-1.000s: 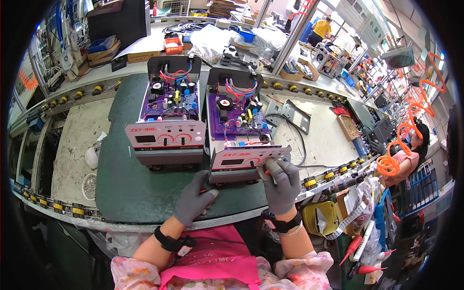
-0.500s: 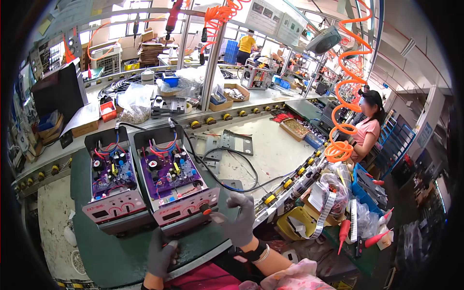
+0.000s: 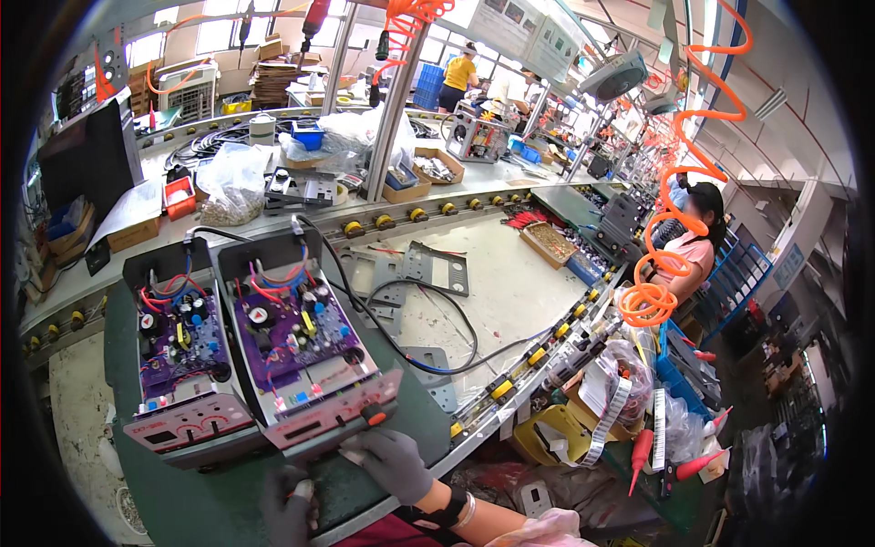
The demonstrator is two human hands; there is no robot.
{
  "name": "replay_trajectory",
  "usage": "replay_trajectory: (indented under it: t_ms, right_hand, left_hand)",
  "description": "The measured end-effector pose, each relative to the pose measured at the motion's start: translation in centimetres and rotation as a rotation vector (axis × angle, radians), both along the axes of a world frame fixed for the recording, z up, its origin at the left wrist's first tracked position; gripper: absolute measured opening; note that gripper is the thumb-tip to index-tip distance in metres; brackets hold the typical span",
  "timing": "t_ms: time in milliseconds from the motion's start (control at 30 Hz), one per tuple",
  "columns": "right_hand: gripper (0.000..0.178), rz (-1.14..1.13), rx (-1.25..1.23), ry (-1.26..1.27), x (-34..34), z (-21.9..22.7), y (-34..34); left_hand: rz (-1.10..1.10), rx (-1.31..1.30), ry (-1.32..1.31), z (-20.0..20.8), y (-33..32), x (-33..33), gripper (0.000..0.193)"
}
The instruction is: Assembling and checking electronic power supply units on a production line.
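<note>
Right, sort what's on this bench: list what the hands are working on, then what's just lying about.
In hand:
- right hand on the right open unit
- left hand beside it
- left open unit

Lying about:
- metal brackets
- black cable
- plastic bags

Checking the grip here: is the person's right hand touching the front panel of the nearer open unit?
Touching. The head view shows the gloved right hand pressed against the lower edge of the front panel, with no gap between them.

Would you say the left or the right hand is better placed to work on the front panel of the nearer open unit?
Probably the right hand: it rests against the front panel, while the left hand sits lower on the green mat.
</note>
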State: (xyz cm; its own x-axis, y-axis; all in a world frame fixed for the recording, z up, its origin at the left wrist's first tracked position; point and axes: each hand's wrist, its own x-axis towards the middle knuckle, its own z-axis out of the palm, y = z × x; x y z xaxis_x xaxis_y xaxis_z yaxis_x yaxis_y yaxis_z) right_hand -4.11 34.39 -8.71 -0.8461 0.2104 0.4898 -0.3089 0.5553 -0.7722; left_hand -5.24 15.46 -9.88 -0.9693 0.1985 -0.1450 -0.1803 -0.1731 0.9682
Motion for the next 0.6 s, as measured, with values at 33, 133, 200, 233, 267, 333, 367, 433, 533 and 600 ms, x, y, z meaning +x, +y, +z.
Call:
replay_trajectory:
  t_ms: [33, 133, 200, 233, 267, 333, 367, 433, 533, 600]
  right_hand:
    - [0.017, 0.003, -0.038, -0.021, -0.5, 0.0, 0.1]
    - [0.017, 0.025, -0.053, 0.030, -2.5, -0.3, 0.3]
    - [0.015, 0.033, -0.051, 0.024, -2.8, 0.1, 0.6]
    - [0.013, 0.061, -0.070, -0.012, -2.6, 0.5, 0.9]
    - [0.012, 0.095, -0.091, -0.047, -2.5, 1.0, 1.1]
    - [0.018, 0.138, 0.018, -0.067, -1.4, 2.8, 2.6]
    - [0.025, 0.175, 0.138, -0.092, -1.0, 3.7, 3.4]
    - [0.030, -0.035, 0.233, 0.126, -0.7, 5.9, 3.8]
    - [0.045, -0.229, 0.386, 0.301, -2.4, 8.1, 4.5]
    - [0.054, -0.194, 0.436, 0.260, -3.1, 7.9, 4.5]
  left_hand:
    - [-0.053, -0.034, 0.034, -0.4, -0.2, 0.0, 0.011]
    - [-0.143, -0.078, 0.063, 0.0, -0.3, -0.2, 0.012]
    - [-0.177, -0.088, 0.058, 1.1, -0.1, -0.4, 0.013]
    - [-0.193, -0.086, 0.009, 1.9, 0.0, -0.5, 0.016]
    - [-0.204, -0.087, -0.040, 2.3, -0.1, -0.5, 0.018]
    - [-0.197, -0.067, -0.058, 1.9, -0.3, -0.5, 0.021]
    - [-0.194, -0.037, -0.080, 1.6, -0.3, -0.5, 0.023]
    - [-0.184, -0.054, -0.085, 1.9, -0.5, -0.5, 0.024]
    - [-0.214, -0.054, -0.100, 2.2, -0.5, -0.4, 0.025]
    - [-0.235, -0.045, -0.108, 2.2, -0.6, -0.4, 0.025]
